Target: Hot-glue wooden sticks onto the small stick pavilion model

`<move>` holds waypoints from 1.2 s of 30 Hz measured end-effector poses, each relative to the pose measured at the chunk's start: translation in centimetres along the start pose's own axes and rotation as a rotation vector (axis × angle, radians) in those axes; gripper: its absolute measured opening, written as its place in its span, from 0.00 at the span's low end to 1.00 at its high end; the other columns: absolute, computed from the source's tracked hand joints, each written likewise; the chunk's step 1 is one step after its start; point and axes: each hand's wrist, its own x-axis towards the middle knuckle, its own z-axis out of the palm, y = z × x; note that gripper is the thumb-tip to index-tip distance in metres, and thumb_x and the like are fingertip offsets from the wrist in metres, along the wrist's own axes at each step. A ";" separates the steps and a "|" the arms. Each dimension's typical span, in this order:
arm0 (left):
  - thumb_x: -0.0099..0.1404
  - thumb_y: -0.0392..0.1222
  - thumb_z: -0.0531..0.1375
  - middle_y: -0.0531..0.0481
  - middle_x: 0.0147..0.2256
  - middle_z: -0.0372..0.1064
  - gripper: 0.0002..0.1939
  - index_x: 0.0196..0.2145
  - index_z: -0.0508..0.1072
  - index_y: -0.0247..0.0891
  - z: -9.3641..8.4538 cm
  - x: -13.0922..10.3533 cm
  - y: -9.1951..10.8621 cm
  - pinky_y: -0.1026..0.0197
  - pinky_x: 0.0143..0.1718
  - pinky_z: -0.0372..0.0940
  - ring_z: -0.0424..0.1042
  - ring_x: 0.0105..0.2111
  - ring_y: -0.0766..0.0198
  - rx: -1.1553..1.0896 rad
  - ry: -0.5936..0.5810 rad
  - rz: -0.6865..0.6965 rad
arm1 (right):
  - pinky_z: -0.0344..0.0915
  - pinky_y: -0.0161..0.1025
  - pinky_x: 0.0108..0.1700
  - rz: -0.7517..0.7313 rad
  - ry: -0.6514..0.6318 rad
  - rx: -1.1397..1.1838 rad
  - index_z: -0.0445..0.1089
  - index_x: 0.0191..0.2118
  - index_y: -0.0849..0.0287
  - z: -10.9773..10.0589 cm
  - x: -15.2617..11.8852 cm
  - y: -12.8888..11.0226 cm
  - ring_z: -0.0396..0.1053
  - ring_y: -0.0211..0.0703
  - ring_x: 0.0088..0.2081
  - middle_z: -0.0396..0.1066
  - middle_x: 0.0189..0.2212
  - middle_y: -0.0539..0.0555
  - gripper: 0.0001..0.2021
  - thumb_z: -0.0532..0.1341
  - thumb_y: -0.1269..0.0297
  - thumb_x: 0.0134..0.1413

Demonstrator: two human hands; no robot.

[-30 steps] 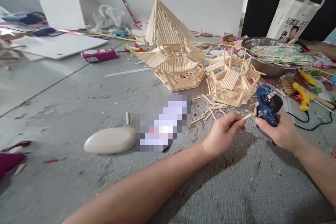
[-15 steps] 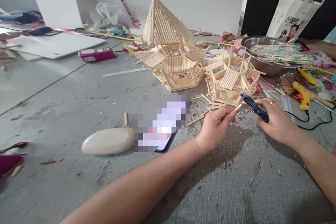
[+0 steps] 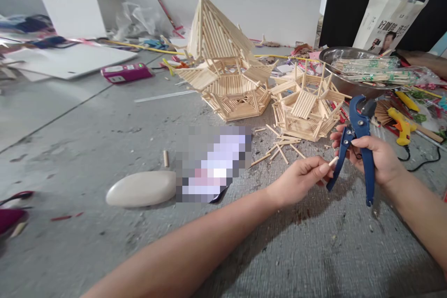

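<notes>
Blue-handled cutters (image 3: pixel 366 153) are held upright in my right hand (image 3: pixel 382 158), their handles spread and the curved head at the top. My left hand (image 3: pixel 305 177) pinches a short pale stick (image 3: pixel 333 162) beside the left handle. Just beyond my hands stands a small open frame of wooden sticks (image 3: pixel 307 107). Left of it is a larger stick model (image 3: pixel 237 84) with a pointed roof. Loose cut sticks (image 3: pixel 279 144) lie on the floor in front of the two models.
A metal bowl (image 3: pixel 344 84) with packed sticks stands at the right, near a yellow glue gun (image 3: pixel 401 125) and its cord. A white bag (image 3: pixel 382 18) stands behind. A blurred-out phone (image 3: pixel 220 163) and a pale rounded object (image 3: pixel 141 189) lie left of my forearm.
The cutters have turned upright, with their handles now apart. My left hand has moved right and slightly down with the stick. More loose sticks show on the floor where my left hand was.
</notes>
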 end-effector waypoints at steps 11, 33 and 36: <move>0.61 0.53 0.54 0.54 0.24 0.61 0.18 0.26 0.65 0.34 0.5 0.0 0.1 0.64 0.30 0.60 0.61 0.25 0.71 0.008 0.004 0.000 | 0.69 0.51 0.38 0.081 -0.102 0.123 0.65 0.47 0.55 0.2 -0.2 0.6 0.74 0.47 0.32 0.76 0.35 0.53 0.20 0.54 0.67 0.44; 0.66 0.40 0.49 0.46 0.31 0.69 0.12 0.32 0.69 0.33 -0.3 -0.2 0.1 0.61 0.37 0.64 0.67 0.32 0.67 0.421 0.062 0.304 | 0.67 0.37 0.31 -0.255 -0.151 -0.156 0.67 0.35 0.55 0.1 -1.2 1.1 0.69 0.37 0.27 0.70 0.27 0.47 0.11 0.63 0.69 0.41; 0.66 0.39 0.50 0.39 0.42 0.69 0.12 0.33 0.70 0.33 -0.3 -0.2 0.0 0.56 0.45 0.63 0.68 0.42 0.62 0.447 0.020 0.359 | 0.67 0.40 0.38 -0.299 -0.128 -0.188 0.67 0.37 0.54 0.0 -0.9 1.1 0.71 0.40 0.32 0.71 0.30 0.47 0.15 0.62 0.72 0.39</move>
